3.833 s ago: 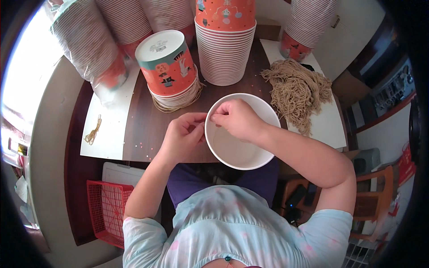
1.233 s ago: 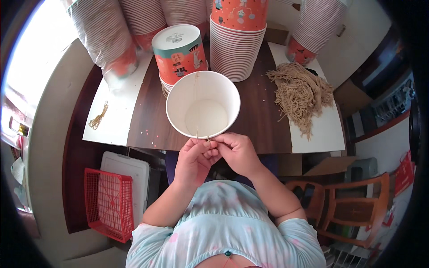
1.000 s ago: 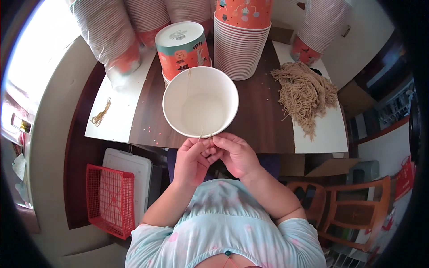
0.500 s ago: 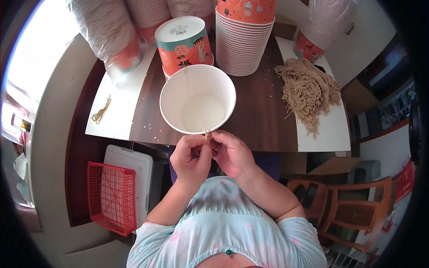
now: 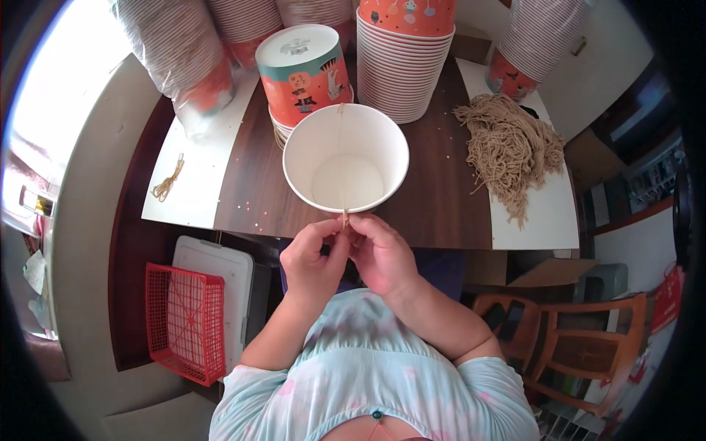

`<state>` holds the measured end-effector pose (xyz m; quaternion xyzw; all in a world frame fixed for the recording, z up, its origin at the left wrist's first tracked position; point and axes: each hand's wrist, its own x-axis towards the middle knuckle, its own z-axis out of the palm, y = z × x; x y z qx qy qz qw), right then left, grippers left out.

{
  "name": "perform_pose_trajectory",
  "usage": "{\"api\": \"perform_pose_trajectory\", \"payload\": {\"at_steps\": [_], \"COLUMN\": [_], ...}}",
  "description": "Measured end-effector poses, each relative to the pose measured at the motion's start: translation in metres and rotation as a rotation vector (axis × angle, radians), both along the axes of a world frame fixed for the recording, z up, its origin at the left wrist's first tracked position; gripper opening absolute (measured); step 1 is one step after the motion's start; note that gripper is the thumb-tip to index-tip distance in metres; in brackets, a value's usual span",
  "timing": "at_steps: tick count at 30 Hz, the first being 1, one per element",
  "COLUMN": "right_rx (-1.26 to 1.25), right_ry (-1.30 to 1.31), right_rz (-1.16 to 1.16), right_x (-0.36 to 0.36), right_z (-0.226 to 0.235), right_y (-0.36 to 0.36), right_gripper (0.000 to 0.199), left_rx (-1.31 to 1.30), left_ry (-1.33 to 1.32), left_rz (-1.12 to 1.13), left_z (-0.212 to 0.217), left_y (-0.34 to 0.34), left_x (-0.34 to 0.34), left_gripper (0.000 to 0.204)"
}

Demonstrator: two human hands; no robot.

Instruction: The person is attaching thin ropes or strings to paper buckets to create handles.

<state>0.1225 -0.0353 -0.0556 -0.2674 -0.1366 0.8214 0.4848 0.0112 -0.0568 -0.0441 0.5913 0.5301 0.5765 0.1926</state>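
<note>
A round paper bucket [image 5: 371,143], white inside, stands at the table's front edge with its mouth tilted toward me. One tan string [image 5: 346,217] runs from its far rim across the mouth to the near rim. Just outside that near rim, my left hand [image 5: 312,257] pinches the string between thumb and forefinger. My right hand [image 5: 384,256] meets it there, its thumb and fingertips closed on the same string. Whether a knot lies between the fingertips is hidden.
Behind the bucket stand an upside-down orange patterned bucket [image 5: 301,81] and a tall nested stack [image 5: 404,73]. Plastic-wrapped stacks [image 5: 173,59] line the back. A heap of tan strings [image 5: 507,147] lies right, a small string bundle [image 5: 168,180] left. A red basket [image 5: 185,323] sits lower left.
The bucket has shifted right and turned slightly, so the string at its far rim now lines up with my fingers. My hands stay nearly in place, still pinching.
</note>
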Motion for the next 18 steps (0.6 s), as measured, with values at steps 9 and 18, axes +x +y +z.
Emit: {"api": "perform_pose_trajectory", "payload": {"at_steps": [9, 18], "right_rx": [0.059, 0.007], "right_ry": [-0.142, -0.207], "right_rz": [-0.086, 0.028], "right_x": [0.001, 0.025], "right_z": [-0.001, -0.002], "right_y": [-0.002, 0.014], "right_gripper": [0.013, 0.017], "left_rx": [0.149, 0.087], "left_ry": [0.473, 0.342], "left_rz": [-0.044, -0.198], "left_z": [0.027, 0.033], "left_y": [0.005, 0.009], "left_x": [-0.001, -0.017], "left_gripper": [0.012, 0.008]}}
